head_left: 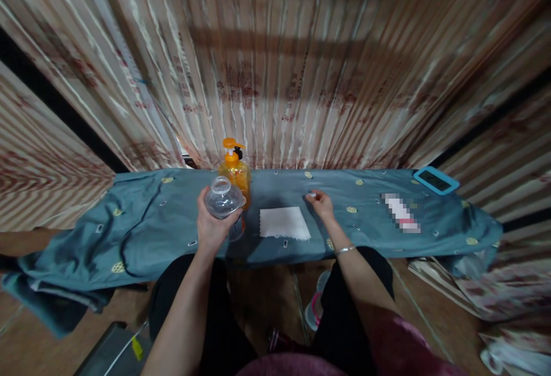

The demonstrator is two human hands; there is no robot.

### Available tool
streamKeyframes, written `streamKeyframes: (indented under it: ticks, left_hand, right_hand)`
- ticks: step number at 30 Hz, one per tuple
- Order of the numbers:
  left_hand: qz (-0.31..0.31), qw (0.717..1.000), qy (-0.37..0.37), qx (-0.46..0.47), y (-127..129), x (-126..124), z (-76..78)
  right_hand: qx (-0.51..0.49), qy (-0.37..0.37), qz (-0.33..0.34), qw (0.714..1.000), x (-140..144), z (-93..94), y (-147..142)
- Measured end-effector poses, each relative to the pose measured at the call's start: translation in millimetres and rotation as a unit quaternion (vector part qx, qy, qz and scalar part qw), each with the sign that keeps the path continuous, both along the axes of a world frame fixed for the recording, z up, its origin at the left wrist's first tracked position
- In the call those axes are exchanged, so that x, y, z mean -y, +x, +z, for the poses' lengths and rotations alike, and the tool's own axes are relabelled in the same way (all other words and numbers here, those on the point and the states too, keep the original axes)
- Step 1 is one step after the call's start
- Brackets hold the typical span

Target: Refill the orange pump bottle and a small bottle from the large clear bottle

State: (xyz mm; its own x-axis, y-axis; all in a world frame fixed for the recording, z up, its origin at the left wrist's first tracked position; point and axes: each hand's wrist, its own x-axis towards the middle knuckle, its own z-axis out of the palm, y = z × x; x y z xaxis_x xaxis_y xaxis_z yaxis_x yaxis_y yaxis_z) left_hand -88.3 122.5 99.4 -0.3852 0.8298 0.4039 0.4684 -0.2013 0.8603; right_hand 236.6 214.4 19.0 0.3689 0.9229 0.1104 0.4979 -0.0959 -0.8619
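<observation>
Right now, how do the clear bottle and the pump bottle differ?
Colour: clear bottle colourless, pump bottle orange-yellow.
Top: clear bottle has a bare neck, pump bottle an orange pump head.
Support: left hand grips the clear bottle; the pump bottle stands unheld.
Shared: both are left of the white sheet.

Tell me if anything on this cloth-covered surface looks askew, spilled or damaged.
The white sheet has a ragged near edge, as if torn; the teal tablecloth is rumpled at its left end. No spill shows.
</observation>
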Motion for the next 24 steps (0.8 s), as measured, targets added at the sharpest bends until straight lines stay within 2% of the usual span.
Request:
streamKeyframes:
  ticks: [3,5,9,12,16,21,24]
  left_hand:
    - [0.002,1.0,0.006,-0.001,0,-1,-0.8]
    - [0.003,1.0,0.012,0.0,0,-1,-1.2]
    - [0.0,1.0,0.012,0.014,1,1,-2.5]
    - [-0.011,0.999,0.001,0.039,2,2,-4.6]
    - [-0.022,0.998,-0.002,0.062,2,3,-7.7]
    - [-0.028,0.997,-0.005,0.07,2,4,-9.2]
    - [-0.034,0.996,-0.007,0.084,3,5,-7.9]
  right_hand:
    - [0.039,-0.043,0.004,0.998,-23,-0.3,2]
    - [0.064,-0.057,0.01,0.996,-28,-1.0,2]
    - [0.105,-0.055,0.022,0.993,-17,1.3,3]
    - [0.123,-0.029,0.032,0.992,-4,12.7,0]
    - [0.124,0.054,0.08,0.988,4,48.3,-31]
    - [0.096,0.163,0.236,0.953,4,112.3,-114]
    - [0.083,0.195,0.286,0.934,-2,139.5,-157]
